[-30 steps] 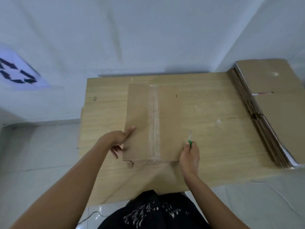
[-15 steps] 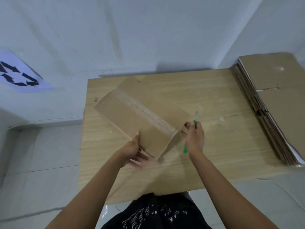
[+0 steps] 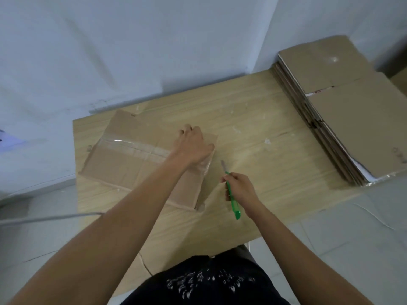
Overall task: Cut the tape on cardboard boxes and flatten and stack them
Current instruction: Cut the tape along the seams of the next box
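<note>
Box (image 3: 123,164) turned sideways (left hand (image 3: 192,144) now atop).

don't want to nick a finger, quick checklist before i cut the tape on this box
1. Box flat on table: ok.
2. Left hand pressing it steady: ok.
3. Right hand gripping green cutter: ok.
4. Blade extended: ok.
5. Blade lined up on tape: not ok, it is beside the box.
6. Left hand off the cut line: not ok, it covers the tape's right end.
</note>
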A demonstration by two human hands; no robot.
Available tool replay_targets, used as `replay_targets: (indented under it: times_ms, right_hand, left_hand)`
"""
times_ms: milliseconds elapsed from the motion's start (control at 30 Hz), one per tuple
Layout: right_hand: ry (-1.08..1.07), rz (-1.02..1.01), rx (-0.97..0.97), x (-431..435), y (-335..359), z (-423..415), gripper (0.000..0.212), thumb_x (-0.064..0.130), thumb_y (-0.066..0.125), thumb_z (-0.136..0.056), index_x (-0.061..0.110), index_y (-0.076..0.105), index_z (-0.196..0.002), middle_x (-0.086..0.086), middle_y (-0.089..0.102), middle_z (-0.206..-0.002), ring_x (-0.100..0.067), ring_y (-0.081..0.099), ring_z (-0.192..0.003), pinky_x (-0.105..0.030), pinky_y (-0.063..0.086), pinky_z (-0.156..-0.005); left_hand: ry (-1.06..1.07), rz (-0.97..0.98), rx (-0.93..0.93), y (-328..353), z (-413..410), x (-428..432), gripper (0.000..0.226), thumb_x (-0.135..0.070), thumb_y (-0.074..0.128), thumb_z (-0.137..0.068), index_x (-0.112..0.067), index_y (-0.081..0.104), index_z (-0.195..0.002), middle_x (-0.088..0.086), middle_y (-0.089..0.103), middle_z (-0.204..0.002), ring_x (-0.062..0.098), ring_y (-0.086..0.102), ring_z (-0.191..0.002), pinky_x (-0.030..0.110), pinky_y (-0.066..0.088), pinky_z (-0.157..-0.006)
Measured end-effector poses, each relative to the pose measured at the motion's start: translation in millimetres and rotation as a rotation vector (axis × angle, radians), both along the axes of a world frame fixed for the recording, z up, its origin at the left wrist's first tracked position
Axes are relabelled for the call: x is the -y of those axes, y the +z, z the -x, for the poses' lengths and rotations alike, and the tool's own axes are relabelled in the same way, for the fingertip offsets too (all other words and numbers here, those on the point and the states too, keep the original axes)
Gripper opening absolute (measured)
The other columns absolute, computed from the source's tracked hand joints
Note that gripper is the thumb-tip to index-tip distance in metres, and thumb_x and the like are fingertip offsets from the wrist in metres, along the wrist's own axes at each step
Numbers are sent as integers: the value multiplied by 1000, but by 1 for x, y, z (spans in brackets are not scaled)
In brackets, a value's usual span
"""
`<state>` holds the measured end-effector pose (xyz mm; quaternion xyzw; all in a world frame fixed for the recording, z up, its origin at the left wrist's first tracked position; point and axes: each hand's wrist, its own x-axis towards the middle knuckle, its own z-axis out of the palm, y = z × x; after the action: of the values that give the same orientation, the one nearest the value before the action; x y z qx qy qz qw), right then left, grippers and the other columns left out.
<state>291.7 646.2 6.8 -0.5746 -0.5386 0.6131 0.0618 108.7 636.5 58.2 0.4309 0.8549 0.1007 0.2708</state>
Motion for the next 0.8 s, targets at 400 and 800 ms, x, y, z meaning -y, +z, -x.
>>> replay_targets:
  times_ms: [400,800]
  right_hand:
    - [122,-51,-56,-2,-4,9,30,22,49,-100,14,65,-76,2,52,-63,-18,44,-61,-34,35,-60]
    - [140,-59,-71,2,-1,13,32,21,49,-101,14,64,-75,1,49,-63,-18,42,-60,-31,32,-57]
  left_hand:
    - [-248,284,-158,-8,9,-46,30,-48,57,-87,-22,67,-96,12,39,-131,39,41,-122,58,46,-100]
    - [-324,309,-30,-24,26,-58,17,-52,45,-62,-37,51,-61,-3,59,-103,34,52,-119,58,35,-108]
